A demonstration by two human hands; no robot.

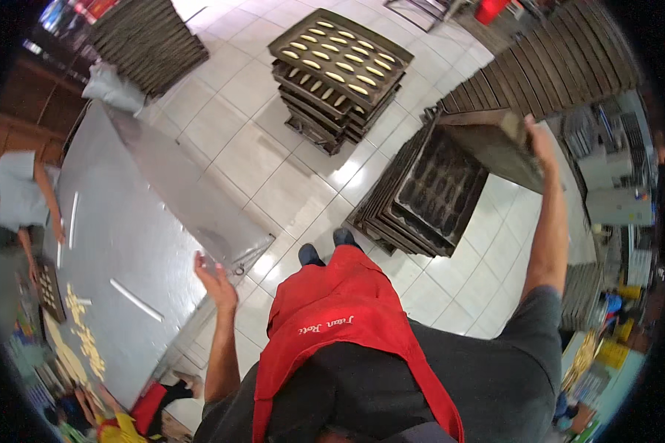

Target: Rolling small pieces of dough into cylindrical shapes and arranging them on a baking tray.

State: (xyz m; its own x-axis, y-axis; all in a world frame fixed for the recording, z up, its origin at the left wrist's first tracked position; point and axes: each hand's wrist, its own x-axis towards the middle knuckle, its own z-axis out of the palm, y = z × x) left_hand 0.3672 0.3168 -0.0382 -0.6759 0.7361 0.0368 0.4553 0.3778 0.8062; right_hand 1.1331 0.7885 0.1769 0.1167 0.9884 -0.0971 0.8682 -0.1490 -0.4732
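Note:
My right hand (541,148) is stretched out to the far right and grips the edge of a dark baking tray (495,140). That tray is tilted up at the far side of a stack of dark baking trays (440,192), whose top one is bare and blackened inside. My left hand (218,284) hangs beside the near corner of the metal worktable (162,258), fingers apart, holding nothing.
Ahead stands another tray stack (336,70), its top filled with pale dough pieces. More stacked trays (144,44) rise at the far left, and a tall tray stack (547,66) at the far right. A co-worker (26,192) works at the table's left side, near dough strips (137,299).

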